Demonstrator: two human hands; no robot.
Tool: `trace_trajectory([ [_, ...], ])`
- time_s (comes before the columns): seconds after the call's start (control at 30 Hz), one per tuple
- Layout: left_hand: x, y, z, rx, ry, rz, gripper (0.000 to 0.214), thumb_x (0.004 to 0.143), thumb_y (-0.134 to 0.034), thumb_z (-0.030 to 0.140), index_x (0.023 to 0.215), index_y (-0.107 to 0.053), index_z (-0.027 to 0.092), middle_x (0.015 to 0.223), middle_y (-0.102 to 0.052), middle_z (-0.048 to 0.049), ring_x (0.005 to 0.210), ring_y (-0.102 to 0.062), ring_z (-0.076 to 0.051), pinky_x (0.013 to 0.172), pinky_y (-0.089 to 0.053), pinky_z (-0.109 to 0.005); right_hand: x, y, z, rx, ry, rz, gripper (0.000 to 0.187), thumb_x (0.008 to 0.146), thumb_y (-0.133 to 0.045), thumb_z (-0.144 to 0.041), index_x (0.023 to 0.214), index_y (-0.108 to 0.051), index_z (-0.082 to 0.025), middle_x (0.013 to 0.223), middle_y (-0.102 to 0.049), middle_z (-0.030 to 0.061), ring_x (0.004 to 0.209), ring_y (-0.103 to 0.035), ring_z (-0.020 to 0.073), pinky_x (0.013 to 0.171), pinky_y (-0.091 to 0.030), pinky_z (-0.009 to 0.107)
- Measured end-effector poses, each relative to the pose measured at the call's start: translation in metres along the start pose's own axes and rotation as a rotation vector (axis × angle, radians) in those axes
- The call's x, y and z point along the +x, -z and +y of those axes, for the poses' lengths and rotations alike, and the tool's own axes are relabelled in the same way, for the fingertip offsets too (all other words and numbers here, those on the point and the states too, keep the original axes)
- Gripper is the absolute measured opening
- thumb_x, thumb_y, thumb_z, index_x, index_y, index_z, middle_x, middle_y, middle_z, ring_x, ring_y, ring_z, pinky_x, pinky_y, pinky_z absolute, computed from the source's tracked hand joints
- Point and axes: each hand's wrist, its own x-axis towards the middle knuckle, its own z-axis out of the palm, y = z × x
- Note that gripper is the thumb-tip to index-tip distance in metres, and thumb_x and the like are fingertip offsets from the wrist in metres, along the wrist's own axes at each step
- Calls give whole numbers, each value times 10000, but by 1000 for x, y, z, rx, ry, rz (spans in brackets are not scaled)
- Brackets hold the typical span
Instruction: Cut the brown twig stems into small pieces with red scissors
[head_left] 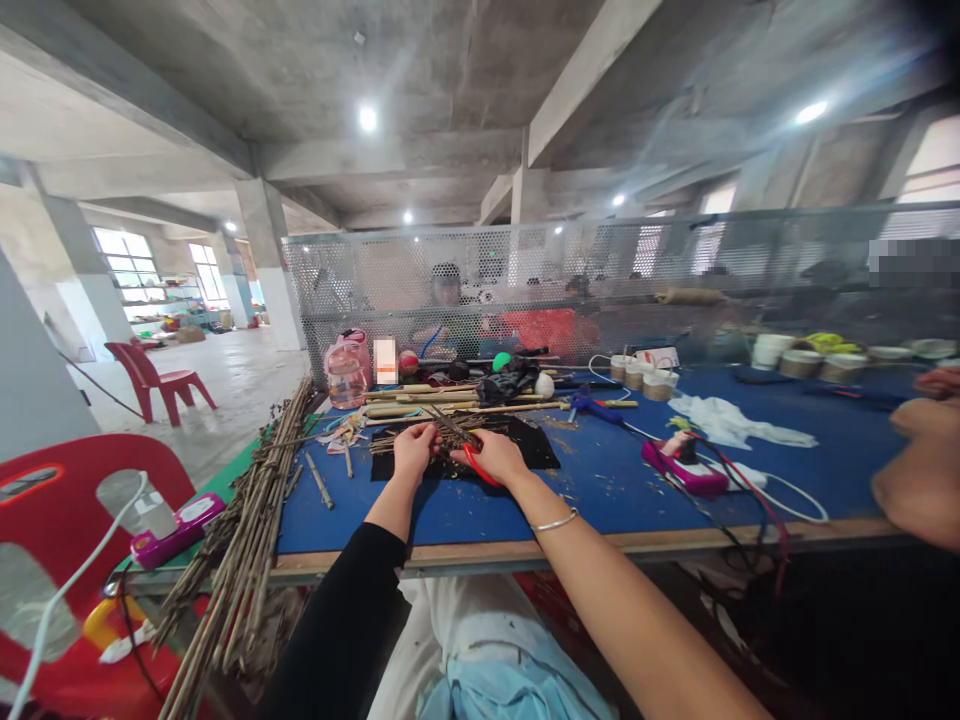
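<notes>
My right hand (498, 456) is wrapped round the red handles of a pair of scissors (480, 466), whose dark blades point up and to the left. Close beside the blades, my left hand (415, 450) is closed, thumb and fingers pinched together; what they hold is too small to make out. Under and behind both hands lies a pile of short cut twigs (504, 432) on a black cloth (541, 446). A large bundle of long brown twigs (251, 540) leans over the table's left end.
Bamboo sticks (420, 396) and a pink water jug (346, 378) stand along the back before a perforated metal screen (420, 262). To the right are a blue glue gun (596, 405), a purple power strip (686, 470) and white plastic (731, 420). Another person's arm (919, 470) is at far right.
</notes>
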Motion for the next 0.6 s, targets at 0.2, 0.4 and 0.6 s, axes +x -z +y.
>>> trace_trajectory([
  [0.2,0,0,-1,20,-30,-22,201,672,-648,285,759,-632,104,636,-627,-35,527,-542,-88,470,-409,-180,-1,1,-2,-31,13,1,548,666,-470,-720,905,-633,-254,895,-669,41,831,-609,198,640,-391,244],
  [0.4,-1,-1,0,44,-29,8,232,657,-668,310,766,-648,107,661,-646,-50,556,-561,-104,480,-421,-189,0,2,-2,-77,-12,-24,514,694,-452,-705,798,-655,-245,832,-674,50,798,-616,194,629,-390,236],
  [0.6,-1,0,2,29,-25,37,191,678,-645,264,776,-650,100,640,-637,-44,543,-554,-98,474,-418,-184,-2,2,-2,-20,1,-27,545,667,-476,-717,886,-633,-243,863,-668,45,812,-613,196,638,-387,237],
])
